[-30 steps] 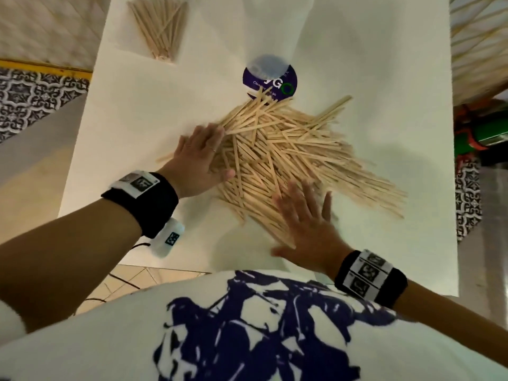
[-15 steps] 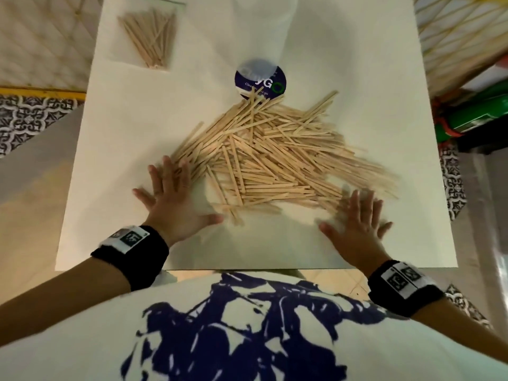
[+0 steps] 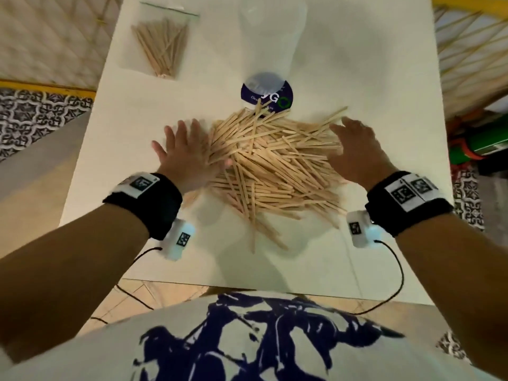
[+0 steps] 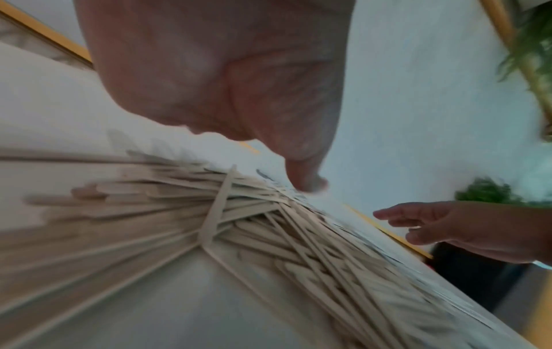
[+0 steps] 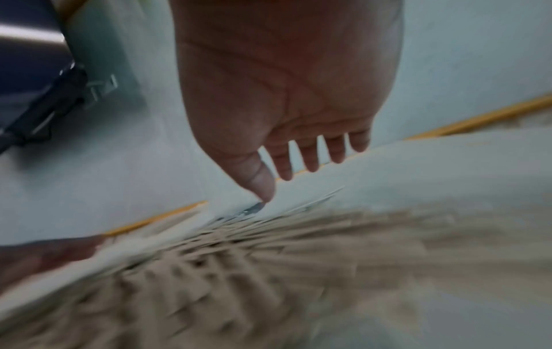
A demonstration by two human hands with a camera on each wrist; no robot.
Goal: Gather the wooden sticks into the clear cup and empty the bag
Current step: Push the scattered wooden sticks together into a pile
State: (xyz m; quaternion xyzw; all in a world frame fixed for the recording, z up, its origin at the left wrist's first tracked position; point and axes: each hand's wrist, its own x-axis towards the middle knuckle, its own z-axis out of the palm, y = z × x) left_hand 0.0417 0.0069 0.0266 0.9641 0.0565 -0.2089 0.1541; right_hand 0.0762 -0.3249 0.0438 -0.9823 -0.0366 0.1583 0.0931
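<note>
Wooden sticks: loose heap mid-counter, criss-crossed, a few strays poking out toward the near edge. I see my left hand flat against the heap's left flank, fingers straight and splayed, thumb tucked into the sticks. Right hand is at the heap's right side, palm down, fingers straight and relaxed; can't tell from the head view if it's touching the sticks or just above them. Right wrist view is heavily blurred, shows an extended palm over the heap and nothing gripped. Left wrist view shows the left palm over the sticks with the thumb down at the pile, right hand across from it.

Clear cup stands just behind the heap, purple round label at its base, several stick tips touching or overlapping that label. Bag lies flat at the far left corner of the counter, well apart from the heap, with a bundle of sticks inside.
</note>
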